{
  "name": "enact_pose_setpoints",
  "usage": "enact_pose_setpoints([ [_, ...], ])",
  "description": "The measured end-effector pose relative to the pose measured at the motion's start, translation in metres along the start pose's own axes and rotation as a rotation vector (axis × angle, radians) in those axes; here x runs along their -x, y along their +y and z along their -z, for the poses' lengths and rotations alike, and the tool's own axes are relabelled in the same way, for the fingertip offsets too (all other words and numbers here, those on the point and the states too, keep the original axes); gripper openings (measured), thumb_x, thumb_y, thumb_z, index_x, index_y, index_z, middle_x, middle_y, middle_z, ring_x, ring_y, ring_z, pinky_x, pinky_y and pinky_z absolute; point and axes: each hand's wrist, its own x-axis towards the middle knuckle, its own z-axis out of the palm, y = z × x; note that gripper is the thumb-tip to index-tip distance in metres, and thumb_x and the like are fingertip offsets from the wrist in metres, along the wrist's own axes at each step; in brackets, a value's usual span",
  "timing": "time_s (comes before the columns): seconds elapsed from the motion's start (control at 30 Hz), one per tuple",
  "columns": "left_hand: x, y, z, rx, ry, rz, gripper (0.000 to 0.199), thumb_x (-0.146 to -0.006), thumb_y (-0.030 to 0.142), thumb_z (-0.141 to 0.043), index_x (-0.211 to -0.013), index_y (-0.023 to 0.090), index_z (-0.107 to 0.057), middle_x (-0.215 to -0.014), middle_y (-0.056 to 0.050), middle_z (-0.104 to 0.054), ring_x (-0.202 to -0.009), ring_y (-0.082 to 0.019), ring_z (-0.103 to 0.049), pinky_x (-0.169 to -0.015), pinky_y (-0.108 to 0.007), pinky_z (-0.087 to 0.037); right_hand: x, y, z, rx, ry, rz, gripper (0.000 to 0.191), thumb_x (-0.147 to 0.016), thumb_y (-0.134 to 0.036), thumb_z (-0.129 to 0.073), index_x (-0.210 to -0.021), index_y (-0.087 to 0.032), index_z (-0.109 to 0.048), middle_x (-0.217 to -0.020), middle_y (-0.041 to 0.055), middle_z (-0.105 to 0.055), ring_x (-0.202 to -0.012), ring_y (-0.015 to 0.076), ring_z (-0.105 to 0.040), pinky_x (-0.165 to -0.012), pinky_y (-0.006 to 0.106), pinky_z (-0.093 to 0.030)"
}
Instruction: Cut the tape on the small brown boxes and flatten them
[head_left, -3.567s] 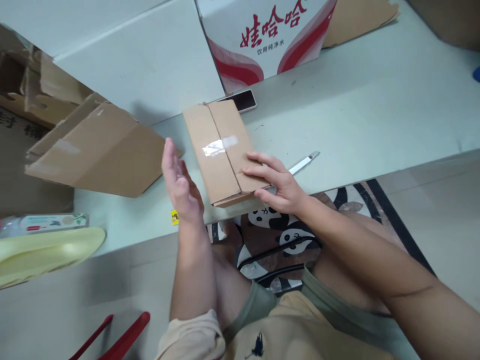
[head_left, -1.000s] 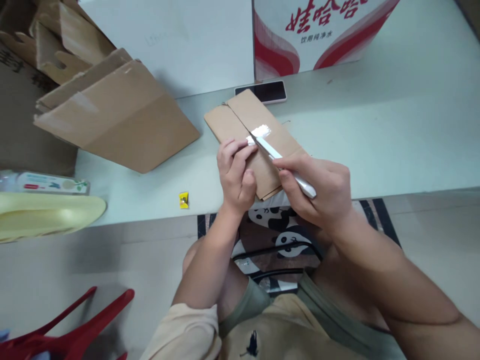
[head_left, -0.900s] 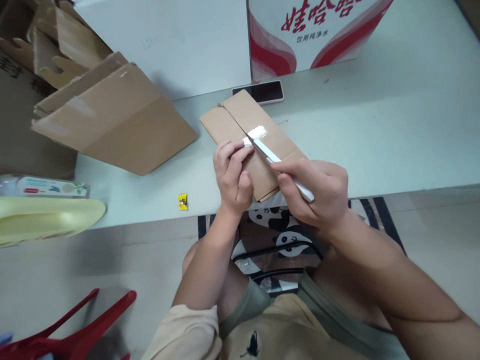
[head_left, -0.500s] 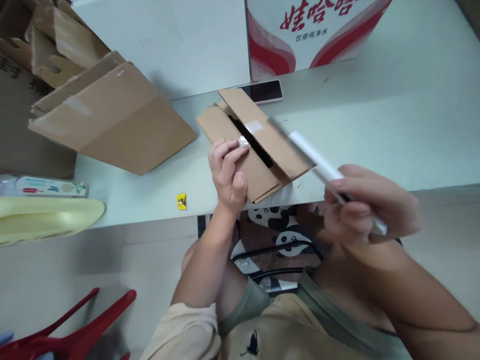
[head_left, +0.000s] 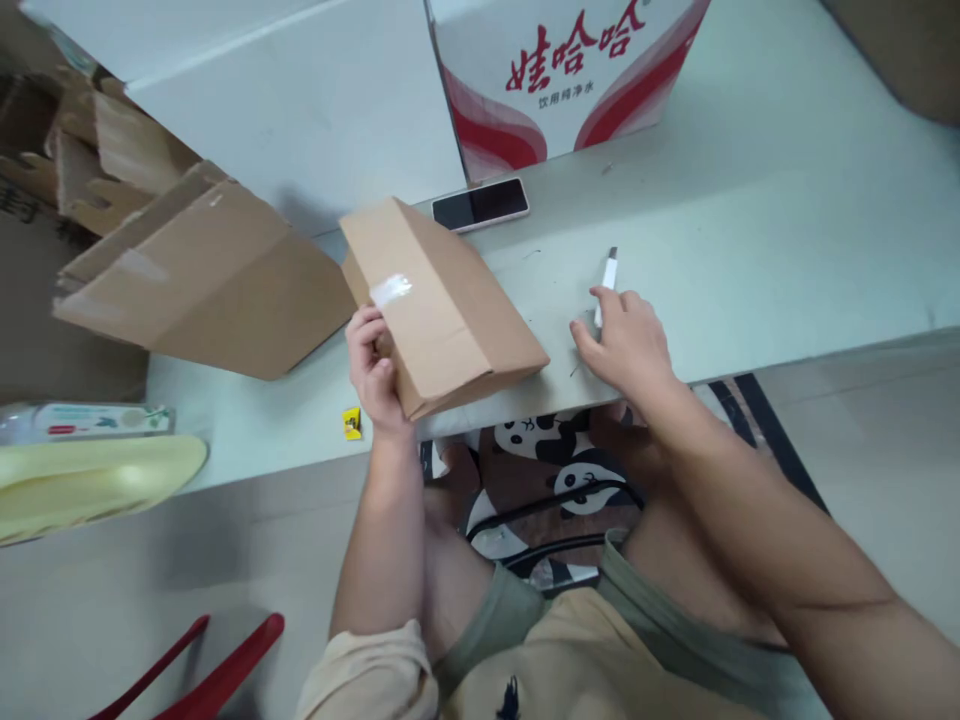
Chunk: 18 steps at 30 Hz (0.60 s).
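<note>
A small brown cardboard box [head_left: 442,310] stands tilted near the table's front edge, a strip of clear tape on its upper face. My left hand [head_left: 379,375] grips its left side, fingers curled near the tape and thumb at the lower edge. To the right, a white utility knife [head_left: 609,274] with a dark tip lies on the table. My right hand [head_left: 626,340] is over its near end, index finger across it and thumb spread away from it.
Behind the box lie a phone [head_left: 481,205] and a white carton with red print [head_left: 562,90]. A larger cardboard box [head_left: 225,280] stands left. A yellow wrapped candy [head_left: 352,424] and a pale yellow tray [head_left: 105,470] sit along the front edge. The white table [head_left: 750,250] extends right.
The cardboard box has turned in my left hand and moved left; its gap between flaps no longer shows. My right hand has brought the utility knife down to the table, and its fingers have loosened.
</note>
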Motion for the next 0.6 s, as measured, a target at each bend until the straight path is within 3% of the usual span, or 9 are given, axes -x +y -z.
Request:
enact_pose_setpoints([
  [0.1, 0.001, 0.004, -0.003, 0.219, 0.084, 0.198, 0.047, -0.077, 0.066, -0.06, -0.095, 0.024, -0.069, -0.106, -0.005, -0.067, -0.11, -0.026, -0.062, -0.101, -0.039, -0.047, 0.004, -0.003, 0.003, 0.02, -0.055, -0.017, 0.06, -0.091, -0.046, -0.049, -0.141, -0.014, -0.059, -0.127, 0.0243, -0.057, -0.12, 0.0423, -0.052, -0.1, 0.063, -0.045],
  [0.2, 0.001, 0.006, -0.007, 0.353, 0.117, 0.377, 0.045, -0.079, 0.063, -0.058, -0.096, 0.022, -0.071, -0.095, -0.004, -0.067, -0.095, -0.022, -0.064, -0.087, -0.034, -0.051, 0.007, -0.001, -0.001, -0.043, 0.005, 0.067, 0.047, -0.094, -0.043, -0.046, -0.131, -0.025, -0.068, -0.146, 0.0174, -0.048, -0.14, 0.0437, -0.038, -0.11, 0.07, -0.034],
  [0.27, 0.0, 0.006, -0.008, 0.365, 0.12, 0.411, 0.041, -0.078, 0.059, -0.063, -0.094, 0.022, -0.072, -0.094, -0.003, -0.068, -0.092, -0.02, -0.064, -0.084, -0.031, -0.051, 0.006, 0.003, -0.005, -0.161, 0.034, 0.135, 0.042, -0.095, -0.039, -0.041, -0.121, -0.028, -0.072, -0.149, 0.0113, -0.05, -0.147, 0.0404, -0.033, -0.116, 0.069, -0.028],
  [0.37, -0.003, 0.005, -0.007, 0.348, 0.102, 0.39, 0.036, -0.072, 0.051, -0.071, -0.094, 0.022, -0.074, -0.101, -0.004, -0.069, -0.099, -0.019, -0.064, -0.088, -0.029, -0.05, 0.002, 0.008, -0.008, -0.423, -0.008, 0.242, 0.044, -0.095, -0.039, -0.036, -0.119, -0.027, -0.071, -0.144, 0.0073, -0.057, -0.146, 0.0334, -0.039, -0.124, 0.06, -0.025],
  [0.47, -0.006, 0.005, -0.005, 0.311, 0.106, 0.41, 0.033, -0.067, 0.043, -0.075, -0.09, 0.021, -0.074, -0.11, -0.005, -0.069, -0.103, -0.02, -0.064, -0.089, -0.028, -0.05, 0.001, 0.008, -0.004, -0.711, -0.071, 0.318, 0.049, -0.09, -0.038, -0.04, -0.133, -0.027, -0.062, -0.144, 0.0051, -0.059, -0.14, 0.0297, -0.047, -0.123, 0.054, -0.033],
  [0.6, -0.007, 0.005, -0.005, 0.267, 0.161, 0.528, 0.028, -0.061, 0.039, -0.077, -0.081, 0.019, -0.074, -0.087, -0.003, -0.069, -0.077, -0.015, -0.062, -0.068, -0.025, -0.047, 0.006, 0.001, -0.003, -0.903, -0.074, 0.349, 0.053, -0.085, -0.043, -0.053, -0.134, -0.024, -0.054, -0.128, 0.0076, -0.068, -0.12, 0.0303, -0.06, -0.105, 0.052, -0.05],
])
